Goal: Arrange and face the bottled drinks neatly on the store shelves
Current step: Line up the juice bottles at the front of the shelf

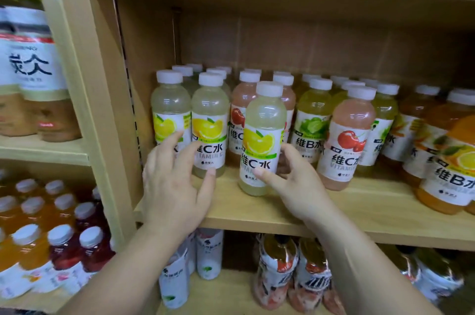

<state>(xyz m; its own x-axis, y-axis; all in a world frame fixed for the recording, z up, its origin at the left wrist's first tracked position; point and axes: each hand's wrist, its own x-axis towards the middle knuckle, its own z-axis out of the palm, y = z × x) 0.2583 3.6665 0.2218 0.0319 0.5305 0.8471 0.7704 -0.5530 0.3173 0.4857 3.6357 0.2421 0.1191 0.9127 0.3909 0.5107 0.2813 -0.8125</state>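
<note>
**Right hand on front lemon bottle, left hand at lemon row**

Front lemon bottle [262, 140] stands upright on the wooden shelf [359, 214], forward of the rows, label facing out. Right hand [295, 181] holds it low: thumb across the label front, fingers [290, 152] curled round its right side. Left hand [174, 181] has its fingers [185, 155] spread and fairly straight. The tips touch the leftmost lemon bottle [169, 114] and the second lemon bottle [209, 122], with the thumb near the second bottle's base. It looks like a touch rather than a grip, hard to be sure. Cherry bottle [347, 140] also stands forward, to the right. Lime bottles [312, 122] sit behind, between the two forward bottles. Orange bottles [449, 160] are at far right.
</note>
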